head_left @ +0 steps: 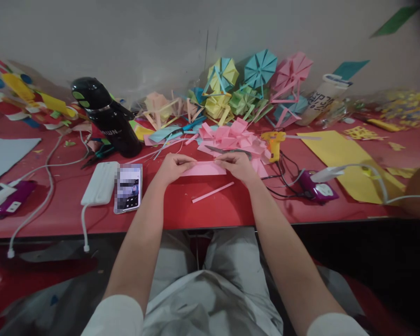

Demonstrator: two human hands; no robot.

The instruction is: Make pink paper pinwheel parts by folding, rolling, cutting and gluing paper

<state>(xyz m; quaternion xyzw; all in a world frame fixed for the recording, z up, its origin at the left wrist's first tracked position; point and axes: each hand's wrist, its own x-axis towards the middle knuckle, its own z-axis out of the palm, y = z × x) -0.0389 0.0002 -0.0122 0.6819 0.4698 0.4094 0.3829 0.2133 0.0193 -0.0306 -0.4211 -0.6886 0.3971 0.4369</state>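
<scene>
Both hands pinch a strip of pink paper (206,169), which lies stretched between them just above the red table. My left hand (177,166) grips its left end with thumb and fingers together. At the other end my right hand (236,164) is closed on the paper in the same way. A thin rolled pink paper stick (213,192) lies on the table nearer my body. Right behind my hands is a heap of folded pink paper pieces (236,135), with scissors (227,150) resting against its front; their handles are partly hidden.
Folded paper umbrellas (261,67) stand along the wall. A black bottle (107,116), a white power bank (100,183) and a phone (129,189) are on the left. To the right sit a yellow glue gun (273,144), a purple power strip (318,187) and yellow paper (350,163).
</scene>
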